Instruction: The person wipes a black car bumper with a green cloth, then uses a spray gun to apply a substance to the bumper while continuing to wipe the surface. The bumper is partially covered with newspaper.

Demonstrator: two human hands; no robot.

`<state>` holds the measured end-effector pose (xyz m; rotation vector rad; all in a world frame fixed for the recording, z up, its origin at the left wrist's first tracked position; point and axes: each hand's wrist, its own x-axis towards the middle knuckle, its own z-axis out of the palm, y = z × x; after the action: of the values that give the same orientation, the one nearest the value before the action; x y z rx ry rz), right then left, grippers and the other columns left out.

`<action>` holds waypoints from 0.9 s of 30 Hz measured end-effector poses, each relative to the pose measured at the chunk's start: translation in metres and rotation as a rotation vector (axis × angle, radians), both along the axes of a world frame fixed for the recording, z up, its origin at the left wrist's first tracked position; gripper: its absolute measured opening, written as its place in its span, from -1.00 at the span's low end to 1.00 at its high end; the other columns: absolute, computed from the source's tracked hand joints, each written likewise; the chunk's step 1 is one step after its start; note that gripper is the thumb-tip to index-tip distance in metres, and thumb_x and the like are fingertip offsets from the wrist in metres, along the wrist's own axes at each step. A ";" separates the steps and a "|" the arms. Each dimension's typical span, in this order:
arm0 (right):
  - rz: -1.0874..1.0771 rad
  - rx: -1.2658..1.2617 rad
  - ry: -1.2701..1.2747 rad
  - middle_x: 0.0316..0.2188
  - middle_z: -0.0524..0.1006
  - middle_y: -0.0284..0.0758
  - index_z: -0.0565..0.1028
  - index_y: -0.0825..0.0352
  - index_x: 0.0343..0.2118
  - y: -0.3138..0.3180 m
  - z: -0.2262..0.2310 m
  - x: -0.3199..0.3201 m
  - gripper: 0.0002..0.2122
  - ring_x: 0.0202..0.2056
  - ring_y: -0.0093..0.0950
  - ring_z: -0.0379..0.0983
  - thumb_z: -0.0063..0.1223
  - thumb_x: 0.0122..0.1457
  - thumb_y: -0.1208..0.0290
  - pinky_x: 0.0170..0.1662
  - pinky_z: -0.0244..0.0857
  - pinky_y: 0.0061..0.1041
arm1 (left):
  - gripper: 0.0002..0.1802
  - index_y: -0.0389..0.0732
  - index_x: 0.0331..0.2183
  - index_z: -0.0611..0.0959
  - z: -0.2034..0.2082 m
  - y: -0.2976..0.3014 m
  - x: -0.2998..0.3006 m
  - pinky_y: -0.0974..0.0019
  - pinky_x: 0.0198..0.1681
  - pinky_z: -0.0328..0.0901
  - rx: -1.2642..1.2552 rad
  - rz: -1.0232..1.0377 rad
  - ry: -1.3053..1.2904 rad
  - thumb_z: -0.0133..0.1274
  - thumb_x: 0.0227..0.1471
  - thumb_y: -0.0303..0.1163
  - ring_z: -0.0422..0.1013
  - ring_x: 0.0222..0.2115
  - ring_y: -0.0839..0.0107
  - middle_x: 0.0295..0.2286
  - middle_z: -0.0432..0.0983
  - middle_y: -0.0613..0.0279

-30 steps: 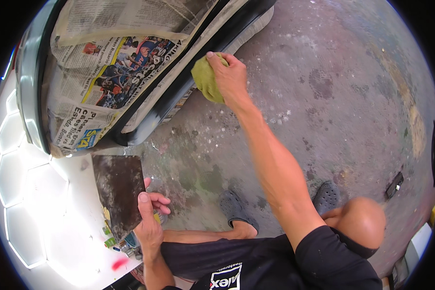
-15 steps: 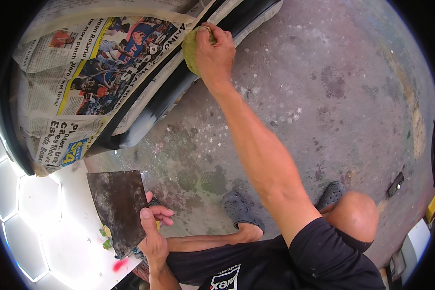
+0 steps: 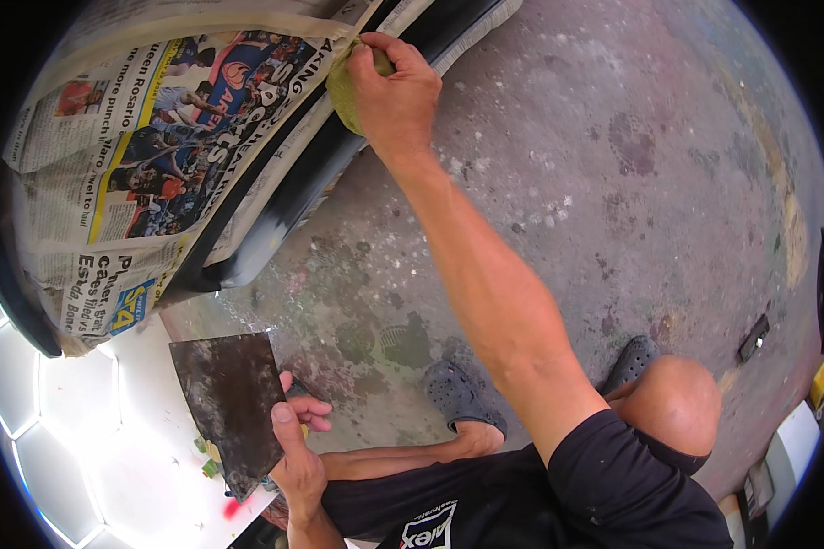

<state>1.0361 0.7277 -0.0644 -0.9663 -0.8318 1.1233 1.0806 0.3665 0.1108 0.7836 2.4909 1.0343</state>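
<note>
My right hand [image 3: 398,101] is stretched far forward, its fingers closed on a round, flat, yellow-green pad [image 3: 342,99]. The pad lies against a glossy black curved panel [image 3: 288,203], which looks like vehicle trim, along a strip of masking paper. Newspaper [image 3: 169,156] covers the bodywork to the left of that panel. Low on the left, my left hand [image 3: 298,439] grips a thin, dark, scuffed sheet [image 3: 229,403] by its right edge. The thumb lies on top while the other fingers stick out behind it. What the sheet is made of cannot be told.
Stained grey concrete floor [image 3: 558,220] spreads beneath. A white surface with bright hexagonal light lines [image 3: 69,421] stands at lower left. My clogs [image 3: 453,393] rest on the floor. A small black object [image 3: 753,339] lies at right, with a white item [image 3: 792,448] near the edge.
My right hand and the pad have shifted slightly left and up along the panel. The left hand and dark sheet sit slightly lower. The covered bodywork appears shifted left in view.
</note>
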 end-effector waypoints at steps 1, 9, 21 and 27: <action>0.002 0.003 -0.011 -0.27 0.76 -0.25 0.77 0.35 -0.11 -0.002 -0.001 0.000 -0.77 -0.23 -0.41 0.68 0.31 0.27 0.36 -0.06 0.53 -0.40 | -0.38 -0.56 0.22 0.54 0.000 0.000 0.001 0.37 -0.28 0.42 -0.014 -0.006 0.000 -0.12 0.61 -0.11 0.47 -0.51 0.46 -0.42 0.66 0.06; 0.062 -0.117 0.064 -0.32 0.78 -0.22 0.78 0.40 -0.07 -0.007 0.002 -0.005 -0.73 -0.26 -0.51 0.67 0.31 0.28 0.34 -0.07 0.52 -0.45 | -0.42 -0.52 0.20 0.57 -0.002 0.003 0.003 0.35 -0.31 0.42 -0.028 -0.039 -0.007 -0.11 0.60 -0.12 0.47 -0.52 0.42 -0.39 0.68 0.04; 0.158 -0.247 0.159 -0.33 0.78 -0.19 0.77 0.43 -0.06 -0.035 0.012 -0.016 -0.72 -0.29 -0.53 0.64 0.31 0.29 0.36 -0.08 0.51 -0.45 | -0.44 -0.49 0.24 0.54 -0.004 0.001 0.009 0.35 -0.32 0.38 -0.056 -0.048 0.005 -0.14 0.61 -0.16 0.46 -0.50 0.43 -0.39 0.67 0.08; 0.211 -0.307 0.228 -0.34 0.78 -0.20 0.77 0.43 -0.07 -0.048 0.015 -0.022 -0.73 -0.28 -0.55 0.63 0.32 0.30 0.35 -0.08 0.50 -0.44 | -0.46 -0.51 0.15 0.61 -0.006 0.001 0.013 0.37 -0.29 0.39 -0.037 -0.031 0.041 -0.09 0.59 -0.15 0.45 -0.52 0.47 -0.37 0.67 0.06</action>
<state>1.0142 0.6796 -0.0496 -0.9933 -0.5951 1.5449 1.0935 0.3673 0.1044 0.8381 2.5166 0.9676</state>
